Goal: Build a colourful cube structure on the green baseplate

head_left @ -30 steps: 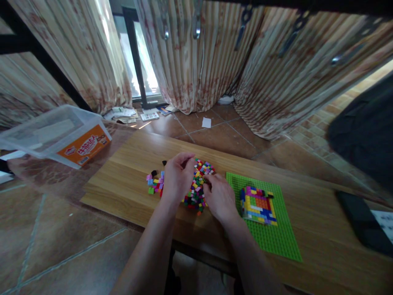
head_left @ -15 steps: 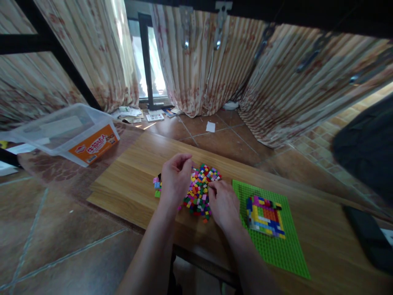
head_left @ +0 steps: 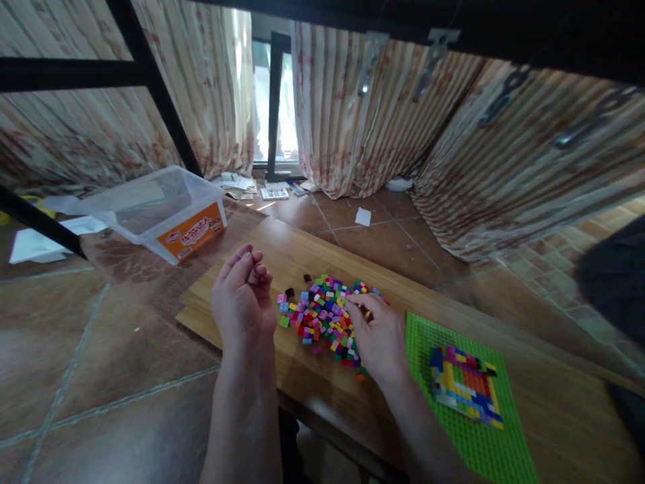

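A heap of small multicoloured toy bricks (head_left: pixel 322 316) lies on the wooden table. Over its right side, my right hand (head_left: pixel 377 333) reaches in with thumb and forefinger pinched at the bricks; a yellow one shows by the fingertips. Left of the heap, my left hand (head_left: pixel 244 296) is raised with palm turned up and fingers curled together, and whatever it may hold is hidden. On a green studded baseplate (head_left: pixel 504 444) to the right sits a low rectangular build of coloured bricks (head_left: pixel 466 383).
A clear plastic box (head_left: pixel 151 208) with an orange label stands beyond the table's left end. The wooden table (head_left: pixel 292 252) runs from left to lower right. A dark object (head_left: pixel 625 410) lies at its right end. Patterned curtains (head_left: pixel 367 134) hang behind.
My left hand has moved left off the heap and turned palm up, uncovering more bricks. My right hand stays at the heap's right side. The view has swung to the left.
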A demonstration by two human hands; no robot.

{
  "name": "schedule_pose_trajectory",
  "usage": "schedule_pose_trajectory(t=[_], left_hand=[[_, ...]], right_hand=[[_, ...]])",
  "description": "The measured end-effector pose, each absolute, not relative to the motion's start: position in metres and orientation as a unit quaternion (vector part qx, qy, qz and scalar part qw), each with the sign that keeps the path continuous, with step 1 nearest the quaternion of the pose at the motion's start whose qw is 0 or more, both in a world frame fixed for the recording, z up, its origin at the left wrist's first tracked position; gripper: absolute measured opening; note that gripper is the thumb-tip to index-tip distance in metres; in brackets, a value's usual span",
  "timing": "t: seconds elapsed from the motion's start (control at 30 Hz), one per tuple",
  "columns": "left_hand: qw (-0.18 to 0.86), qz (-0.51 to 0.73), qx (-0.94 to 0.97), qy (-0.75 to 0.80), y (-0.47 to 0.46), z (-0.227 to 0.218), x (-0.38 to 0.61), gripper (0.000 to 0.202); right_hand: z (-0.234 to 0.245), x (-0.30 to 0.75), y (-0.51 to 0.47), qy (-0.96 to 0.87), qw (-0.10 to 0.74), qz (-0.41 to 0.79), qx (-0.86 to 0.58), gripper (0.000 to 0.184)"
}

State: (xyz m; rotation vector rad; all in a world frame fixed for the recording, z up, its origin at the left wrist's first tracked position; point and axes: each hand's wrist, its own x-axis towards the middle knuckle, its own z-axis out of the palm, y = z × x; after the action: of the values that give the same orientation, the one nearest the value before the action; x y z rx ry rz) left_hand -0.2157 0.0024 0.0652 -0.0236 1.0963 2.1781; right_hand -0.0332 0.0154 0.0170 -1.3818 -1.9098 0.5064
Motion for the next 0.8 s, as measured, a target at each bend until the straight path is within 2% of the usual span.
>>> schedule_pose_trajectory(t=[0.1,0.3,0.4,0.5,0.8], left_hand=[[0.384,0.839,-0.059,0.382,-0.002,0.066,-0.225,0.013],[0.448,0.824,-0.118,0.325,-0.002,0.059,-0.233,0.014],[0.457,0.822,-0.129,0.314,-0.002,0.058,-0.236,0.014],[0.456,0.823,-0.149,0.304,-0.003,0.059,-0.24,0.015],[0.474,0.823,-0.145,0.276,-0.005,0.053,-0.239,0.017]], right_hand=[[0.02,-0.063,0.033,-0.767,0.34,0.209,-0.502,0.019],[0.006,-0.105,0.063,-0.837,0.245,0.175,-0.457,0.017],[0.0,-0.106,0.067,-0.855,0.22,0.157,-0.442,0.019],[0.002,-0.093,0.065,-0.846,0.23,0.161,-0.454,0.023],[0.001,-0.08,0.057,-0.882,0.158,0.127,-0.425,0.013]])
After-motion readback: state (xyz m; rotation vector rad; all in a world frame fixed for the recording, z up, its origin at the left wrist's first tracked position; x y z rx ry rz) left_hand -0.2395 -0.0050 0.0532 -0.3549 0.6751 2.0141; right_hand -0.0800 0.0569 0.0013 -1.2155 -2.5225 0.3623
